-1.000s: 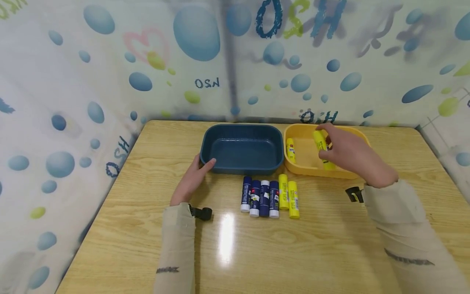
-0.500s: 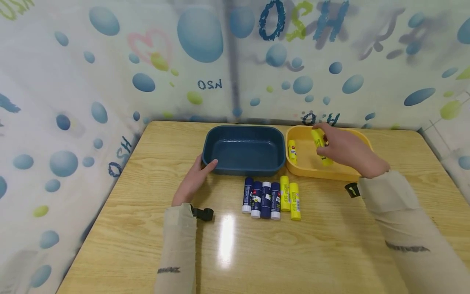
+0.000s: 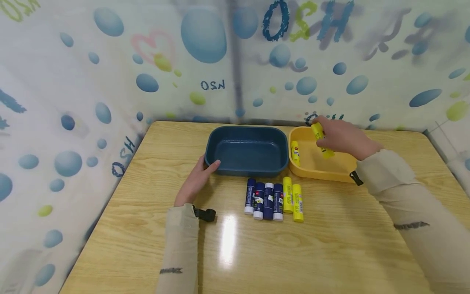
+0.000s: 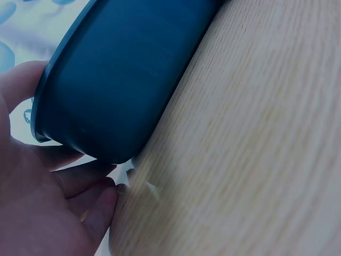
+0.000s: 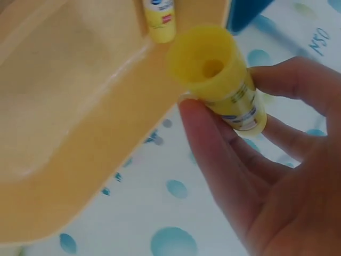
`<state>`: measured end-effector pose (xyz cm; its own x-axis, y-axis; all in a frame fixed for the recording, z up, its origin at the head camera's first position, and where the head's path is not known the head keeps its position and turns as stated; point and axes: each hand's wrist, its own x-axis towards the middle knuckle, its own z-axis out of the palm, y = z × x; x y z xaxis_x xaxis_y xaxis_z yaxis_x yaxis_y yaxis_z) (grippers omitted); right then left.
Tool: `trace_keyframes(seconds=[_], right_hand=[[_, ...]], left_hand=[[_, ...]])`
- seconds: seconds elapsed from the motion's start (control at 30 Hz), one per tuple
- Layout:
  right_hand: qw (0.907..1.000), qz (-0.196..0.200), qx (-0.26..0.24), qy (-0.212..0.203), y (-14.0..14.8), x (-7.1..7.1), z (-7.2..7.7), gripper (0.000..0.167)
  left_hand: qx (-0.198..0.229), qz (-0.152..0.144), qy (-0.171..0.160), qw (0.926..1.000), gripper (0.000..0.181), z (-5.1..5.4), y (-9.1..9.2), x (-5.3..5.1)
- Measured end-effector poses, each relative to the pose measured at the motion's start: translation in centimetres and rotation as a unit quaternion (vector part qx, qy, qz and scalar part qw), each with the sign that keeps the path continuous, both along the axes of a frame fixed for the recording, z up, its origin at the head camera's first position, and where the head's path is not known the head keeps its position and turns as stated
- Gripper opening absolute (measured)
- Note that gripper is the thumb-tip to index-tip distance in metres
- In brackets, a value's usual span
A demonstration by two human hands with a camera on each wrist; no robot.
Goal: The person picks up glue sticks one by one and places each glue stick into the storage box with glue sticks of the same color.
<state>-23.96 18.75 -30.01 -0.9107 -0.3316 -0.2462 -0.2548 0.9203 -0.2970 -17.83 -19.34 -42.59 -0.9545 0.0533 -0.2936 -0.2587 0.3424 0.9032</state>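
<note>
Right hand [image 3: 341, 136], the nearer, pinching a yellow cylindrical plastic glue stick [image 5: 221, 85] over the orange-yellow rectangular plastic tray [image 3: 318, 174]; stick between thumb and fingers, left of the palm, long axis tilted; left hand [image 3: 193, 183] gripping the dark-blue rectangular plastic tray's [image 3: 247, 153] near-left corner

Tabletop workspace, kind of building unclear, pale wood-grain table [image 3: 128, 237], white backdrop [image 3: 257, 77] with blue bubbles [image 3: 204, 36], painted lettering [image 3: 335, 22]
</note>
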Motion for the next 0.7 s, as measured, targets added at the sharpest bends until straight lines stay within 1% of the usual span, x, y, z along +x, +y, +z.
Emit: trace_keyframes(seconds=[0.2,0.3,0.4,0.53,0.7], right_hand=[[0.998,-0.006,-0.014,-0.061,0.3,-1.4,-0.9,0.057],[0.9954,-0.02,-0.031,-0.088,0.3,-2.2,-1.4,0.058],[0.9901,-0.038,-0.061,-0.12,0.1,-2.9,-1.8,0.059],[0.9806,-0.058,-0.099,-0.159,-0.2,-3.7,-2.5,0.059],[0.9733,-0.072,-0.112,-0.187,-0.5,-4.2,-3.4,0.062]], left_hand=[[-0.004,-0.004,-0.002,1.0,0.081,-0.1,0.1,0.1],[0.0,-0.006,-0.003,1.0,0.08,-0.2,0.3,0.2],[0.005,-0.003,-0.001,1.0,0.079,-0.2,0.2,0.2],[0.005,0.002,0.006,1.0,0.081,-0.1,0.1,0.2],[0.003,0.002,0.01,0.9999,0.082,0.1,0.0,0.2]])
